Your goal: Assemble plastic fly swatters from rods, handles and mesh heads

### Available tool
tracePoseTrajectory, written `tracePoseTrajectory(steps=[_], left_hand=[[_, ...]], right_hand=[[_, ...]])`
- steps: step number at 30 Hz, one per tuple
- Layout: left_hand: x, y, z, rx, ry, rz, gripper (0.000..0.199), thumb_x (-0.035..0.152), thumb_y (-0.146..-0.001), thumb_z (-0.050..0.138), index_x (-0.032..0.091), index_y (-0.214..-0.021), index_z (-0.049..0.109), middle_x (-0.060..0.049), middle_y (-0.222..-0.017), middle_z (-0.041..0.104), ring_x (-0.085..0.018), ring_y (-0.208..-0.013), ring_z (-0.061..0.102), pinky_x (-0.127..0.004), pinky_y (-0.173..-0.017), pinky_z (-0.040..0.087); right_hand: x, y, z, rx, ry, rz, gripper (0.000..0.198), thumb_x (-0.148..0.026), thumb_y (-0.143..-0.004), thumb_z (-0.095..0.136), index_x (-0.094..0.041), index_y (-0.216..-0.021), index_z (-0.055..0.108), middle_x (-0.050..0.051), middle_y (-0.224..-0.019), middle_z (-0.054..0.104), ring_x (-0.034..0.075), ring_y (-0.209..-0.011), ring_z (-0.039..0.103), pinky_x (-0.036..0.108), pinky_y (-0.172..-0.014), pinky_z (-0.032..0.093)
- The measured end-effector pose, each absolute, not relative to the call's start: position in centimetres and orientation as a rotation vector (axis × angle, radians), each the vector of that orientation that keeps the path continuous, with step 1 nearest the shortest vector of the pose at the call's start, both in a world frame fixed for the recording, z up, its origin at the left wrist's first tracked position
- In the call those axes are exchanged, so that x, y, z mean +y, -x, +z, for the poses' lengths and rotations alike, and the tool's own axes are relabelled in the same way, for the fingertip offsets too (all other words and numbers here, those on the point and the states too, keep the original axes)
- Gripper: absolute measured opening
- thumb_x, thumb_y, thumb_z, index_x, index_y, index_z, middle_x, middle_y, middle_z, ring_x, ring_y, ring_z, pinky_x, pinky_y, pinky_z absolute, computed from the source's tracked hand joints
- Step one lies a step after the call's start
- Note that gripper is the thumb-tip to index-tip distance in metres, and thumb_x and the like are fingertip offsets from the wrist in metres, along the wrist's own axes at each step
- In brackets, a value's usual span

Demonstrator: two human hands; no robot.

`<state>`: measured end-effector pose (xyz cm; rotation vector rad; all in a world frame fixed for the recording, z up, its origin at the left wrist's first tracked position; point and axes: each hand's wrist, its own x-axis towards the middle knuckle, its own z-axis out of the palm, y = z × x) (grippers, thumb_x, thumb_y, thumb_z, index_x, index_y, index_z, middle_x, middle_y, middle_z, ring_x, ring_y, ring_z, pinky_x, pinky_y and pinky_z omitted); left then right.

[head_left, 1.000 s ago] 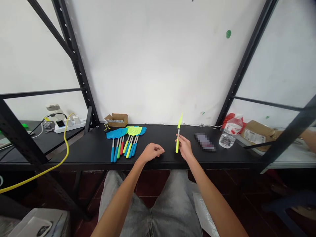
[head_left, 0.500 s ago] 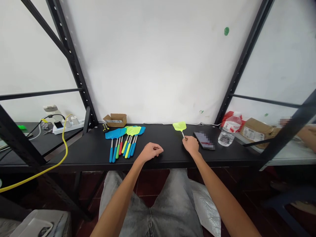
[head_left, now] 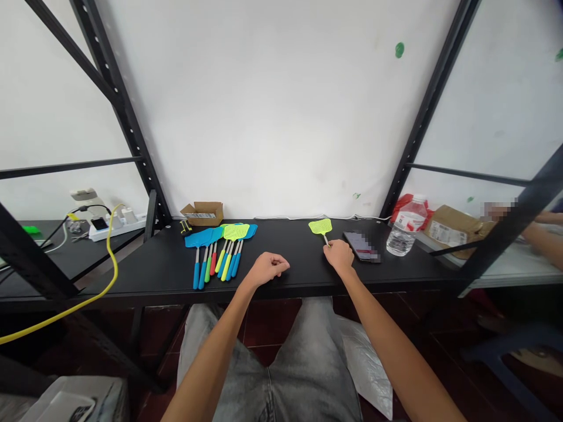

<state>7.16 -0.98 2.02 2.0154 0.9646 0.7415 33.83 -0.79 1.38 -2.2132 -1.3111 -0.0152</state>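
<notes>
A yellow-green fly swatter (head_left: 320,226) is in my right hand (head_left: 338,255), whose fingers are wrapped round its handle. The mesh head points away toward the wall, and most of the grip is hidden by the hand. My left hand (head_left: 268,268) rests at the front of the black table, fingers curled in, with nothing visible in them. Left of it lies a fanned pile of several fly swatters (head_left: 204,237), with blue and yellow-green heads overlapping. Their blue, green, red and yellow handles point toward me.
Right of my right hand lies a phone (head_left: 361,246), then a water bottle (head_left: 402,228). A small open cardboard box (head_left: 202,213) stands behind the pile. Black rack posts (head_left: 152,176) flank the table (head_left: 149,264). Another person's arm (head_left: 545,237) shows far right, near a brown parcel (head_left: 455,228).
The camera view has shifted slightly. My right hand still holds the fly swatter, and my left hand stays curled in nearly the same place.
</notes>
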Motion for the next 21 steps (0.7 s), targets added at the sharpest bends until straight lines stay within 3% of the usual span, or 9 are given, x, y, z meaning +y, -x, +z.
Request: tracePoseTrajectory(steps=[10, 21], left_hand=[[-0.79, -7.2, 1.76, 0.962, -1.997, 0.749, 0.039, 0.049, -0.08, 0.06, 0.014, -0.085, 0.073, -0.001, -0.058, 0.058, -0.011, -0.051, 0.049, -0.021, -0.047, 0.036], [-0.93, -7.19, 2.01, 0.973, -2.0, 0.732, 0.039, 0.049, -0.08, 0.059, 0.013, -0.085, 0.073, -0.001, -0.058, 0.058, -0.01, -0.051, 0.049, -0.02, -0.047, 0.036]], right_hand=[[-0.57, -34.0, 1.41, -1.327, 2.244, -0.043, 0.027, -0.031, -0.084, 0.055, -0.022, -0.092, 0.079, 0.016, -0.096, 0.073, 0.03, -0.093, 0.07, 0.037, -0.078, 0.05], [-0.61, -34.11, 1.59, -1.323, 2.28, -0.026, 0.028, -0.03, -0.085, 0.056, -0.024, -0.1, 0.078, 0.015, -0.1, 0.072, 0.03, -0.096, 0.069, 0.037, -0.081, 0.051]])
